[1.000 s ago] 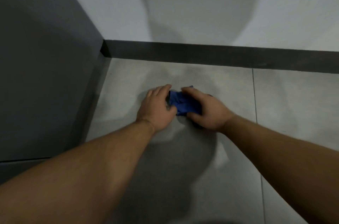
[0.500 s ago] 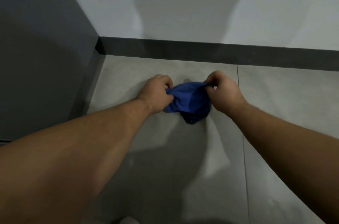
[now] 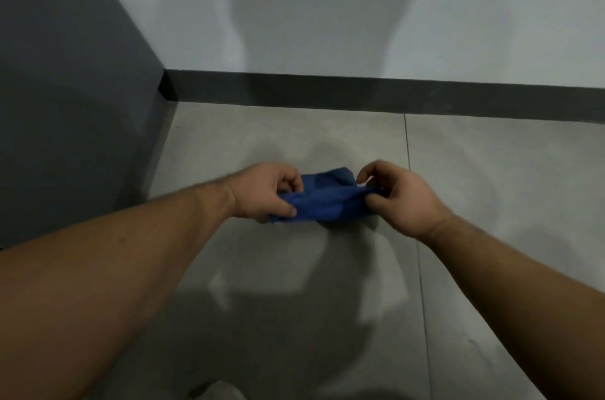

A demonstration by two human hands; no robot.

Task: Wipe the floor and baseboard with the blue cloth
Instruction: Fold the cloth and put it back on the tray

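Observation:
The blue cloth (image 3: pixel 327 200) is bunched and stretched between both hands, just above the grey tiled floor (image 3: pixel 281 285). My left hand (image 3: pixel 265 191) pinches its left end between thumb and fingers. My right hand (image 3: pixel 397 195) pinches the right end the same way. The dark baseboard (image 3: pixel 360 95) runs along the foot of the white wall, well beyond the hands. Part of the cloth hangs folded under itself.
A dark grey panel (image 3: pixel 75 105) rises on the left and meets the baseboard at the corner (image 3: pixel 167 88). A tile joint (image 3: pixel 414 219) runs front to back just right of my right hand. Shadows of my head and arms lie on the wall and floor.
The cloth came up off the floor, where both hands pressed it. The hands moved apart and now hold its two ends, pulling it out wider and flatter.

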